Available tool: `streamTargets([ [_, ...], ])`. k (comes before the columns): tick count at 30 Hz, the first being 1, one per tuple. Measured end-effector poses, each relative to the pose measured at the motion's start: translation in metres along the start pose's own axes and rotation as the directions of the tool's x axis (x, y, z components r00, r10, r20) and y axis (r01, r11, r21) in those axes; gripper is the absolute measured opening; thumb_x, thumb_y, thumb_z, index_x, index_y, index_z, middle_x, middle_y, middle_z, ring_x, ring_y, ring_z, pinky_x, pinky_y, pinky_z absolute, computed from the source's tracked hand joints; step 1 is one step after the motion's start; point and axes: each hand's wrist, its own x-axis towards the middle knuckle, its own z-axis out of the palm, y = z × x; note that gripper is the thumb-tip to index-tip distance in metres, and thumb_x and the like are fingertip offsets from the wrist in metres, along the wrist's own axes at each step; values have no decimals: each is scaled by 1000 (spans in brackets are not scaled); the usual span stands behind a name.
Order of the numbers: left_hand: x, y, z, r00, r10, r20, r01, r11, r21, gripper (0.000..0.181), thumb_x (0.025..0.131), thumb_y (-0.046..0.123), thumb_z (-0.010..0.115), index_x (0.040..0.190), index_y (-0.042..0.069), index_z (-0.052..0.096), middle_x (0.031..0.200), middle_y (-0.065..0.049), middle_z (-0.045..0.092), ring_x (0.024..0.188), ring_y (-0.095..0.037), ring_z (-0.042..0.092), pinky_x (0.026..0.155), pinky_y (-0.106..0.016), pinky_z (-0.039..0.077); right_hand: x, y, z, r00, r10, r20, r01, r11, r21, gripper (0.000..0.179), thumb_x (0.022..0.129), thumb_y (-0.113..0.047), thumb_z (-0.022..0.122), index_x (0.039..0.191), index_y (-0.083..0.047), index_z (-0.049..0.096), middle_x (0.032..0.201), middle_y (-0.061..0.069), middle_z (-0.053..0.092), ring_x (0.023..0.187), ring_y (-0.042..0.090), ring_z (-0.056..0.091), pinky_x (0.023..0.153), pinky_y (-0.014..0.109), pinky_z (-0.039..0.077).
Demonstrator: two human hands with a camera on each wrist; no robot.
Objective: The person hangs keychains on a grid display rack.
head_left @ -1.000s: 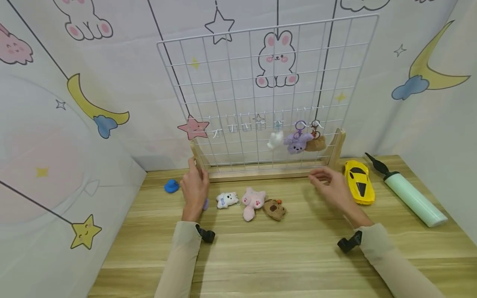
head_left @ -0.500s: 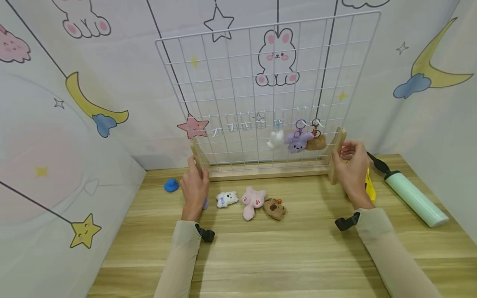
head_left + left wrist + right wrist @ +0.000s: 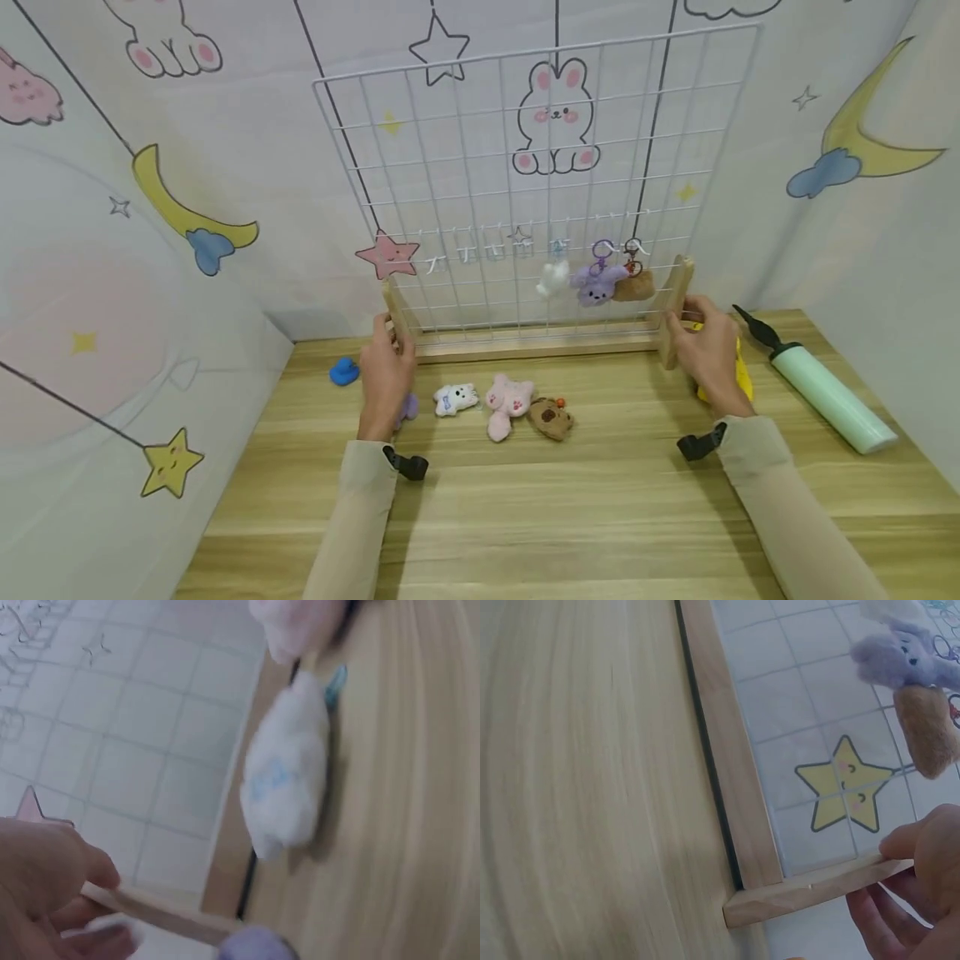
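A white wire grid rack (image 3: 480,167) stands upright in a wooden base (image 3: 540,343). My left hand (image 3: 385,375) grips the wooden side post (image 3: 402,317) at the rack's left, thumb and fingers on opposite faces; the left wrist view is blurred. My right hand (image 3: 703,346) pinches the right side post (image 3: 675,304) between thumb and fingers. A purple plush bunny (image 3: 597,283), a brown plush (image 3: 634,286) and a small white plush (image 3: 553,277) hang from hooks on the grid. Beside my left hand lies a purple plush (image 3: 407,410), partly hidden by it.
On the table before the rack lie a white plush puppy (image 3: 455,400), a pink plush (image 3: 510,397) and a brown plush bear (image 3: 551,418). A blue toy duck (image 3: 344,372) sits at the left. Right are a yellow toy car (image 3: 738,379), mostly hidden, and a green hand pump (image 3: 832,396).
My right hand has moved outward and taken hold of the right side post, covering much of the yellow car. My left hand has shifted slightly left, showing more of the purple plush.
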Motion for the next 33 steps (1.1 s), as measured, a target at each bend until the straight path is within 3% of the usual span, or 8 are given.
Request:
streamTargets([
  [4, -8, 19, -7, 998, -62, 4, 62, 993, -102, 64, 100, 12, 70, 153, -3, 37, 147, -34, 51, 131, -51, 54, 107, -57, 50, 0, 1, 2, 1000, -8, -3, 8, 1000, 6, 41, 107, -21, 69, 140, 1, 67, 134, 27, 72, 121, 42, 73, 95, 44, 61],
  [7, -19, 40, -8, 998, -55, 13, 56, 992, -109, 71, 98, 17, 74, 151, -2, 30, 138, -31, 39, 125, -47, 37, 111, -61, 36, -1, 2, 4, 1000, -13, -8, 13, 1000, 13, 40, 106, -20, 70, 140, 1, 67, 133, 26, 73, 120, 42, 74, 94, 42, 62],
  [11, -39, 63, 0, 975, 127, 182, -106, 987, -119, 65, 98, 17, 77, 147, -1, 37, 127, -24, 51, 120, -43, 46, 105, -56, 41, -2, 2, 5, 1000, -28, -13, 29, 999, 28, 39, 106, -19, 70, 139, 1, 68, 131, 27, 73, 119, 43, 74, 91, 31, 62],
  [13, -49, 72, 7, 909, 275, 313, -237, 959, -155, 56, 98, 13, 76, 144, -2, 48, 123, -20, 63, 120, -42, 56, 103, -56, 46, -2, 3, 5, 999, -34, -20, 35, 999, 34, 39, 105, -17, 71, 139, 2, 68, 131, 27, 73, 119, 43, 74, 91, 34, 62],
  [18, -67, 89, 24, 653, 493, 575, -532, 839, -116, 35, 104, 6, 67, 139, 9, 67, 138, -11, 72, 132, -36, 62, 111, -56, 50, -1, 4, 5, 998, -54, -35, 56, 997, 50, 38, 105, -16, 70, 137, 3, 68, 130, 28, 73, 118, 45, 74, 92, 48, 60],
  [21, -74, 99, 34, 565, 490, 664, -640, 768, -23, 37, 107, 5, 60, 140, 20, 69, 145, -2, 71, 138, -31, 60, 116, -55, 49, -1, 6, 5, 997, -64, -44, 67, 996, 57, 37, 105, -16, 71, 137, 3, 69, 129, 28, 74, 116, 44, 75, 88, 29, 62],
  [27, -80, 115, 48, 476, 435, 765, -715, 698, 48, 36, 110, 13, 62, 143, 24, 70, 145, 4, 71, 144, -25, 58, 123, -51, 43, -1, 9, 6, 995, -76, -60, 81, 994, 72, 36, 104, -14, 72, 135, 3, 70, 125, 27, 75, 114, 43, 75, 82, 7, 54],
  [33, -85, 119, 61, 459, 438, 773, -748, 660, 71, 38, 102, 23, 78, 140, 23, 71, 132, 4, 76, 130, -21, 67, 121, -45, 46, 0, 9, 7, 992, -101, -70, 106, 992, 71, 35, 104, -14, 72, 133, 5, 70, 123, 27, 75, 112, 43, 76, 80, 3, 50],
])
